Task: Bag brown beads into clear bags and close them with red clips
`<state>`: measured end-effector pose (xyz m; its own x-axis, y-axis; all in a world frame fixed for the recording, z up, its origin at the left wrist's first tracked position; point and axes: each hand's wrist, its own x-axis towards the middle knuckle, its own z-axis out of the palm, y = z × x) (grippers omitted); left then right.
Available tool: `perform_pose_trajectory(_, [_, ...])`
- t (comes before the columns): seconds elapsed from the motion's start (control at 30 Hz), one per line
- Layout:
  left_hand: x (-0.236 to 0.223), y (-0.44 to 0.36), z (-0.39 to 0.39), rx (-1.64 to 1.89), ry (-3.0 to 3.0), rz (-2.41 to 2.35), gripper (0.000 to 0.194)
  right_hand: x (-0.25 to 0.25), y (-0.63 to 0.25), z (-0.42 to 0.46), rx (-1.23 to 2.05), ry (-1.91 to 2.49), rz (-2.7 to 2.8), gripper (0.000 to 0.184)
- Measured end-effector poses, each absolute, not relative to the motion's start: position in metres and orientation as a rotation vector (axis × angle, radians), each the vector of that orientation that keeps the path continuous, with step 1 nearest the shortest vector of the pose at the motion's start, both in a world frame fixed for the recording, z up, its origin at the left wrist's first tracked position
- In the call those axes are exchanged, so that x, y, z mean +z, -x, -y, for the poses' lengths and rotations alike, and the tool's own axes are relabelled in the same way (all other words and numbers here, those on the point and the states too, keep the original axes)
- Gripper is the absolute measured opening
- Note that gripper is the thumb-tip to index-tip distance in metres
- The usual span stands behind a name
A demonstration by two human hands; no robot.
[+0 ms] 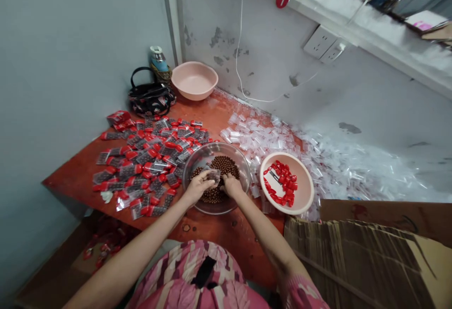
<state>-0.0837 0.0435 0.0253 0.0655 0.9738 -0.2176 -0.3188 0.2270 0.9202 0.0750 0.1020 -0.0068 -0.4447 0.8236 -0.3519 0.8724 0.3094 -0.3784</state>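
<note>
My left hand (pixel 199 186) and my right hand (pixel 231 186) meet over a clear glass bowl (pixel 215 151), pinching a small clear plastic bag (pixel 213 176) that holds dark beads. Many round brown beads (pixel 226 165) fill the bowl's bottom. To the right stands a pale pink bowl (pixel 302 191) of red plastic caps (pixel 282 182). Several filled packets with red ends (pixel 141 163) lie heaped on the orange-red table (pixel 226 238) left of my hands. Loose clear bags (pixel 254 135) are scattered behind the glass bowl.
A pink basin (pixel 194 80), a black patterned handbag (pixel 151 97) and a flask (pixel 159 59) stand in the far corner against the walls. A wall socket (pixel 319 42) sits to the upper right. Flattened cardboard (pixel 353 262) lies at the lower right.
</note>
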Motion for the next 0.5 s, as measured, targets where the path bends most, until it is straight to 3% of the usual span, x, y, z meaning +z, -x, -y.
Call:
perform_pose_trajectory(0.23, [0.025, 0.088, -0.029, 1.205, -0.765, -1.143, 0.037, -0.019, -0.064, -0.083, -0.837, -1.496, -2.480, 0.018])
perform_pose_trajectory(0.5, [0.008, 0.087, -0.022, 1.171, -0.885, -1.268, 0.033, 0.037, -0.086, -0.098, -1.116, -1.586, -2.683, 0.023])
